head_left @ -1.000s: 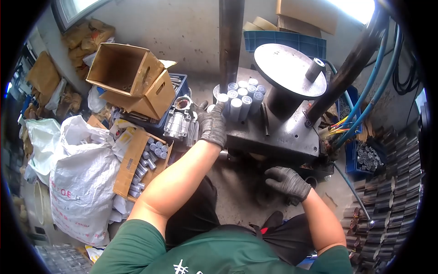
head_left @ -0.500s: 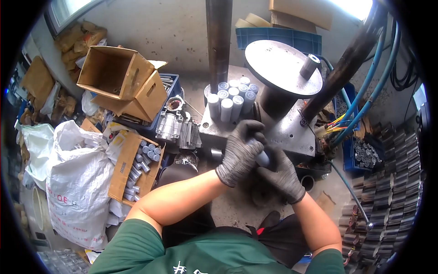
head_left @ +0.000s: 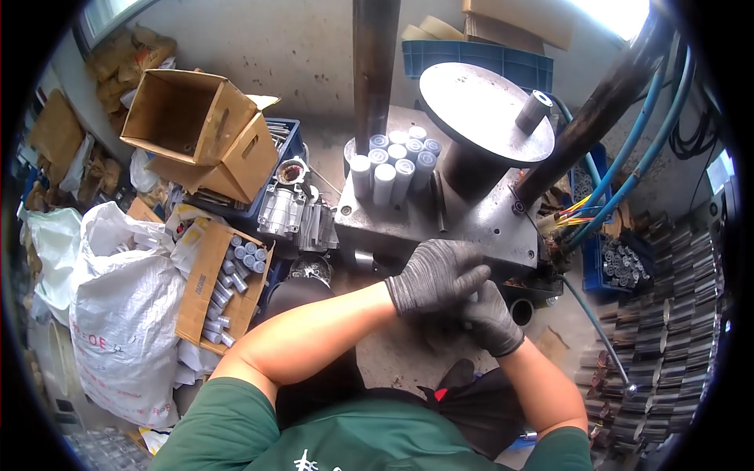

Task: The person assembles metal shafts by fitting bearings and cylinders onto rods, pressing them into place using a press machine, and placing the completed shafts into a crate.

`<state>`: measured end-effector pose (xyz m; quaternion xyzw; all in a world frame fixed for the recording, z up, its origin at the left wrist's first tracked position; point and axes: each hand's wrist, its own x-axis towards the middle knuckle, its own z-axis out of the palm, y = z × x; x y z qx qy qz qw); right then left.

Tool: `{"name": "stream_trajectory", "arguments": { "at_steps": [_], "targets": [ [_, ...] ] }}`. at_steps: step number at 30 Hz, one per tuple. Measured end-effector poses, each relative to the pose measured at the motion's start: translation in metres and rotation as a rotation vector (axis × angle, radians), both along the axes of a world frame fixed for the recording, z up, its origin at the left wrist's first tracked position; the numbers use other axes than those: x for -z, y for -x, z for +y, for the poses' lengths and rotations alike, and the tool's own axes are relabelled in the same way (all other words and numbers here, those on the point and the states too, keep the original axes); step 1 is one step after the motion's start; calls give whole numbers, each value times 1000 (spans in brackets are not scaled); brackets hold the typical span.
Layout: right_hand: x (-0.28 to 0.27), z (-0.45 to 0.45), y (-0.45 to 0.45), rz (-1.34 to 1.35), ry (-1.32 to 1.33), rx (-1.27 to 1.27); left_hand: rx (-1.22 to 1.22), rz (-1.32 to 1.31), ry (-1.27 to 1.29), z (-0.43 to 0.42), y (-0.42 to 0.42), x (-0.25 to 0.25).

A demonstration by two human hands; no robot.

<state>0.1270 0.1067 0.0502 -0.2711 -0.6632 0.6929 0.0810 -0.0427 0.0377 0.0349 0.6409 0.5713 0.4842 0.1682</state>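
Observation:
My left hand, in a dark grey knit glove, is closed, its fingers lying over my right hand. My right hand, gloved alike, is curled closed just below it. Between them a small pale part of a grey cylinder shows; the gloves hide the rest. Both hands are in front of the near edge of a steel machine table. Several upright grey cylinders stand grouped on that table. A dark metal bar lies beside them.
A round steel plate on a thick post rises behind the table, with a dark slanted column to its right. At left are a carton of grey cylinders, open cardboard boxes and a white sack. Stacked metal parts line the right.
Both hands have moved down, away from the upright cylinders, and my left hand has turned over my right. The grey cylinder is now mostly hidden. The dark bar shows more fully.

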Motion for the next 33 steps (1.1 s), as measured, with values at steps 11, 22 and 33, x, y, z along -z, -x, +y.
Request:
{"name": "stream_trajectory", "arguments": {
  "at_steps": [11, 22, 33],
  "targets": [
    [41, 17, 1, 119, 150, -85, -63, 134, -467, 6, 7, -1],
    [35, 35, 2, 479, 927, 200, -172, -505, -44, 5, 18, -9],
    [18, 151, -14, 431, -389, 721, -117, -680, 280, 10, 0, -2]
  ]
}}
